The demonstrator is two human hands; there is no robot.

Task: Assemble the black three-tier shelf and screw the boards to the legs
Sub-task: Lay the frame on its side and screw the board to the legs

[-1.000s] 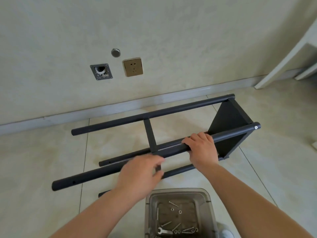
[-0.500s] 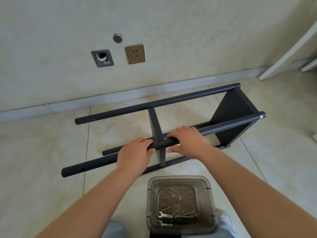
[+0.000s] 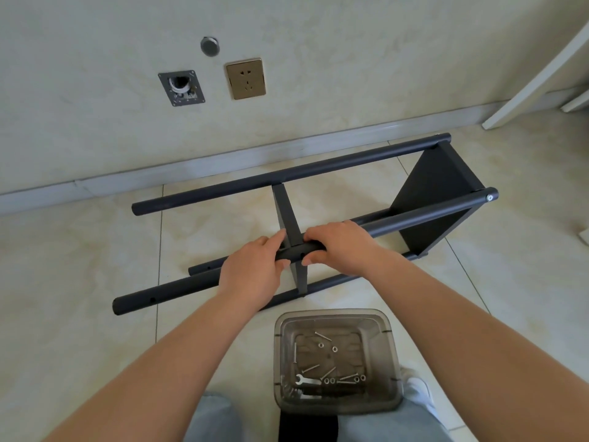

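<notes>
The black shelf lies on its side on the tiled floor. Long round legs run left to right, among them a far leg (image 3: 287, 173) and a near upper leg (image 3: 424, 215). A middle board (image 3: 288, 215) stands edge-on between them, and an end board (image 3: 436, 193) closes the right end. My left hand (image 3: 251, 275) and my right hand (image 3: 338, 244) both wrap the near upper leg, one on each side of the middle board's joint. A screw head (image 3: 489, 198) shows at that leg's right tip.
A clear plastic tub (image 3: 390, 339) in front of my knees holds screws (image 3: 322, 335), washers and a small wrench (image 3: 306, 380). The wall with a brass socket (image 3: 245, 78) and baseboard lies behind the shelf. A white furniture leg (image 3: 535, 74) stands at the far right.
My right hand slid left along the near leg toward the middle board. My left hand came up and closed on the same leg. The view shifted slightly.
</notes>
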